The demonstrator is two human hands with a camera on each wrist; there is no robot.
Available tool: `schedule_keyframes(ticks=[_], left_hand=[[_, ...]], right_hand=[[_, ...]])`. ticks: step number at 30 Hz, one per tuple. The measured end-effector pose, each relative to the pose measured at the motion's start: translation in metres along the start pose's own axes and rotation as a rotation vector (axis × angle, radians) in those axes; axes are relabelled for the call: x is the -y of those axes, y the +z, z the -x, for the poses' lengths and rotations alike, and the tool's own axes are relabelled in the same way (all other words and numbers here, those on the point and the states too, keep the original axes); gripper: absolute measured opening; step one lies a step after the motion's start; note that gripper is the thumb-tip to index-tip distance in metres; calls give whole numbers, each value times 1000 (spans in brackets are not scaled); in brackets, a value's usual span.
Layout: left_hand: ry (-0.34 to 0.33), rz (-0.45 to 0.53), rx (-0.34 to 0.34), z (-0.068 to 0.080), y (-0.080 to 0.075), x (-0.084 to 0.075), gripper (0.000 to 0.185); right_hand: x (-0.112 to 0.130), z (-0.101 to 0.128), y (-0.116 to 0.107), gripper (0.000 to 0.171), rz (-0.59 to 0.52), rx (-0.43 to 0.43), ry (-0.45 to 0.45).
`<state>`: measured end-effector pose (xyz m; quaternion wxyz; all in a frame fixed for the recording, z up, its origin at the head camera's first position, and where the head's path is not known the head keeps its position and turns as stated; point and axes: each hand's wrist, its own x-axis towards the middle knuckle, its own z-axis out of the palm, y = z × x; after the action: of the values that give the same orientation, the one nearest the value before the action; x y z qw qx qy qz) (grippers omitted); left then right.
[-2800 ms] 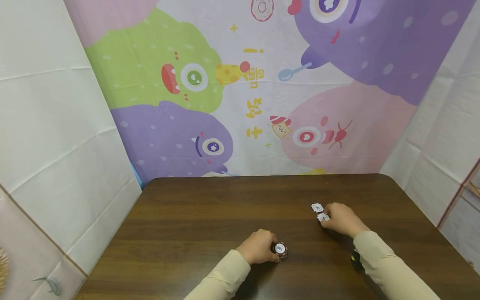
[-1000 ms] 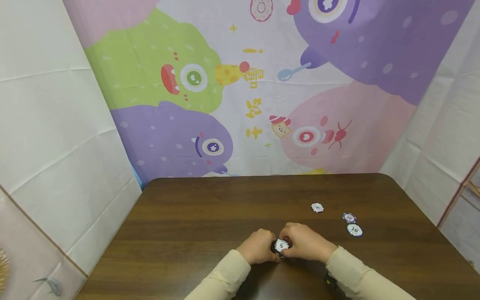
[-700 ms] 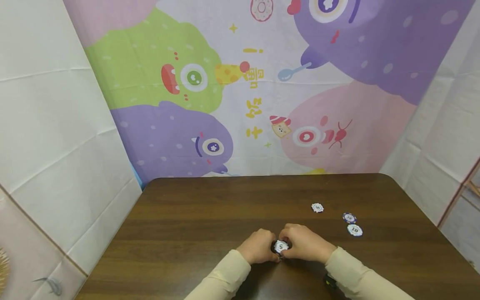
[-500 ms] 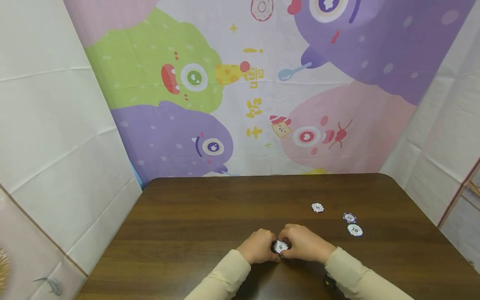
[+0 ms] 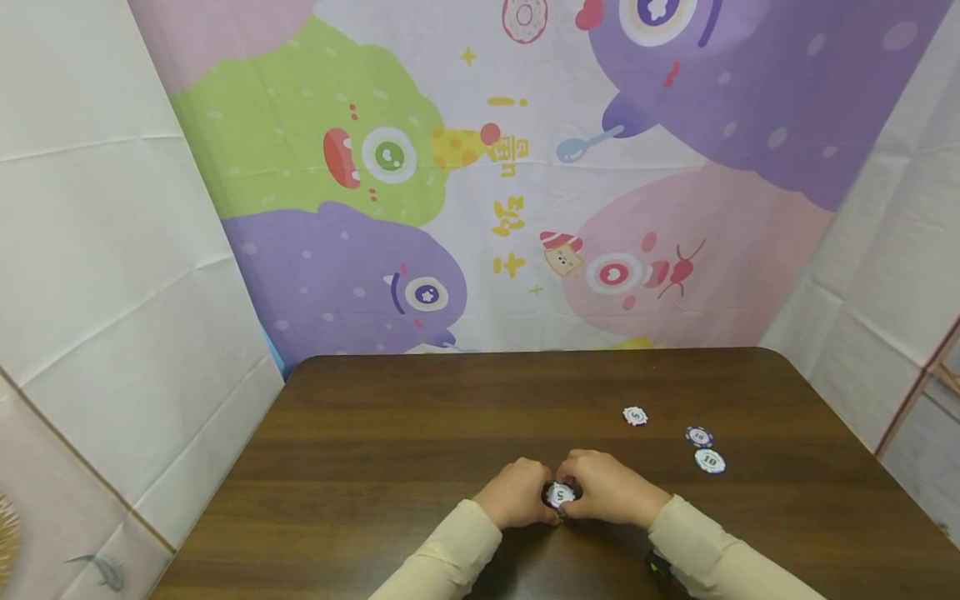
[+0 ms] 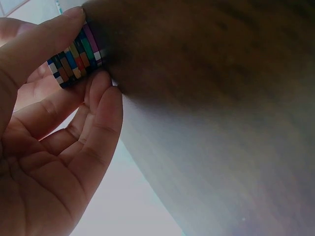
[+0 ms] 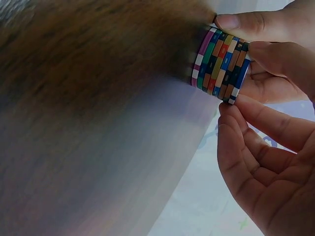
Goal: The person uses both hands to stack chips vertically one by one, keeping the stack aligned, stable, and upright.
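Our left hand (image 5: pixel 516 493) and right hand (image 5: pixel 609 487) each pinch the multicoloured round plastic chip stack (image 5: pixel 560 495). It stands on the dark wooden counter (image 5: pixel 420 433) near its 6 o'clock edge. Three loose white-and-blue chips (image 5: pixel 698 437) lie at 2 o'clock.

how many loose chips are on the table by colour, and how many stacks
white loose chips: 2
blue loose chip: 1
chip stack, gripped by left hand and right hand: 1
total: 3 loose chips plus 1 stack

Three loose chips (image 5: pixel 698 436) lie on the table (image 5: pixel 390 433).
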<state>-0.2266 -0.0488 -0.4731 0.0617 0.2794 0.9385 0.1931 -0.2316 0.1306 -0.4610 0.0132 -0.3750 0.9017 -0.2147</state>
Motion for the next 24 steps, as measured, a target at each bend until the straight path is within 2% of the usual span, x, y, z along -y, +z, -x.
schedule_keyframes(ticks=[5,11,16,24], left_hand=[[3,-2,-5,-1,1,1,25],[11,-25,-15,-1,1,1,26],[0,-52,-11,-1,0,0,27],[3,-42,-7,-3,2,1,26]], right_hand=[[1,0,-2,20,-12,8,-3],[2,-1,-9,26,-12,3,36],[-2,-1,-15,34,16,-51,70],[-17,-3,-23,38,76,-133,132]])
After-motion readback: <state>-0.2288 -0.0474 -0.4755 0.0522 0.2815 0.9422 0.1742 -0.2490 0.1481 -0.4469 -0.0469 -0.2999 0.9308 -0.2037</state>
